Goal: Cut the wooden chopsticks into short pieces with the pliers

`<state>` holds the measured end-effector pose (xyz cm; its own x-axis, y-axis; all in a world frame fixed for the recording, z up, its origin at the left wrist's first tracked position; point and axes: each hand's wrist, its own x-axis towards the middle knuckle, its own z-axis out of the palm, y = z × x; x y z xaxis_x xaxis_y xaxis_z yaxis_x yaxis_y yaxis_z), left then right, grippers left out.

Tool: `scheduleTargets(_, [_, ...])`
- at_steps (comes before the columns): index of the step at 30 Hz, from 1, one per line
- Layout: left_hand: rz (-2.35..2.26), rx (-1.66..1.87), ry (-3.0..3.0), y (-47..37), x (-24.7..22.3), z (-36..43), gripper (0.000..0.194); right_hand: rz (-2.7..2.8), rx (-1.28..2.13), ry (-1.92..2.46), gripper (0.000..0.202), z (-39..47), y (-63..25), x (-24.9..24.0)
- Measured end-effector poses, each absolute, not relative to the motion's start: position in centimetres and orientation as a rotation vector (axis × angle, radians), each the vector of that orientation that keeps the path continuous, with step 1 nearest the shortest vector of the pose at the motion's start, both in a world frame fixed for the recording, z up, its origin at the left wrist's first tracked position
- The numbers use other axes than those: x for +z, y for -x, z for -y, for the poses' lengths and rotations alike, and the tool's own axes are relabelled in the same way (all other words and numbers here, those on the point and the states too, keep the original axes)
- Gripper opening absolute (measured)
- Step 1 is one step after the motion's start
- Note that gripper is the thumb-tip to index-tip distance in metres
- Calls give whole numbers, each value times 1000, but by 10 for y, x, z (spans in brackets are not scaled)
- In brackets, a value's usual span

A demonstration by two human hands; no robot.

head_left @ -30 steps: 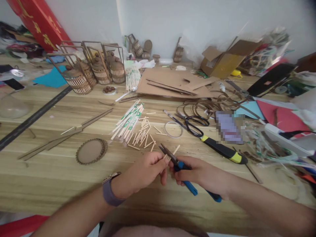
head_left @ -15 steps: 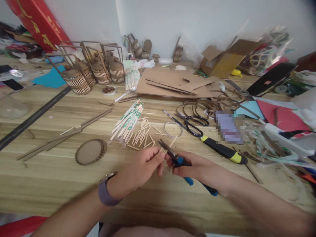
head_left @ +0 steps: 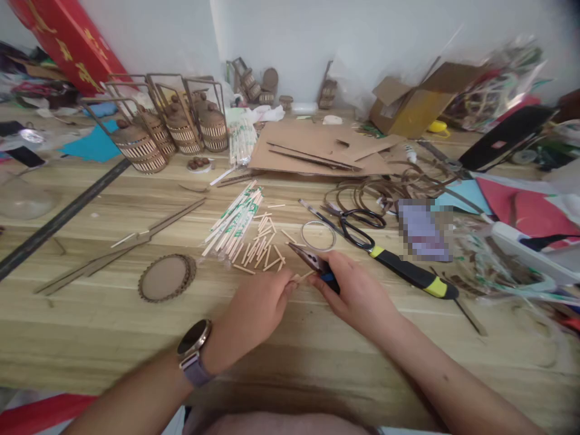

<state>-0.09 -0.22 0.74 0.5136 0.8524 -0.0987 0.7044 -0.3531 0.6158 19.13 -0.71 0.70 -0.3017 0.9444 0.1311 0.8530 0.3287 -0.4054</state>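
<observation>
My left hand, with a watch on its wrist, pinches the end of a thin wooden stick. The fingertips of my right hand are at the stick's other end. That hand also grips pliers whose blue handles are mostly hidden in the palm. The plier jaws point up and left, apart from the stick. Just beyond my hands lie short cut stick pieces in a loose pile, beside paper-wrapped chopsticks. A thin ring rests past the pliers.
Scissors and a black-and-yellow handled tool lie to the right. Round cardboard discs and brown strips are on the left. Small lidded baskets with frames stand behind, near a cardboard sheet and coiled strips.
My right hand has turned, so the plier jaws have come away from the stick and the handles are now hidden. The stick now spans between my two hands' fingertips.
</observation>
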Motion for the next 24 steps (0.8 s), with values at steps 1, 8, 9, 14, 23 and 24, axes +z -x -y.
scheduleTargets(1, [-1280, 294, -2199, 0, 7, 3, 23, 2278, 321, 1613, 16, 7, -191, 5])
scheduleTargets(8, [-1372, 102, -2494, -4, 4, 4, 27, 2312, 153, 1714, 13, 9, -188, -1])
scheduleTargets(9, [-1378, 86, -2527, -5, 5, 5, 27, 2312, 138, 1729, 14, 10, -187, -1])
scheduleTargets(14, [-1428, 64, -2655, -6, 6, 10, 27, 2300, 104, 1835, 15, 13, -180, -1])
scheduleTargets(23, [-1461, -37, -2656, -13, 10, 16, 25, 2276, 75, 1879, 18, 15, -171, -1])
scheduleTargets(24, [-1466, -38, -2647, -13, 9, 16, 25, 2266, 76, 1866, 19, 14, -171, -1])
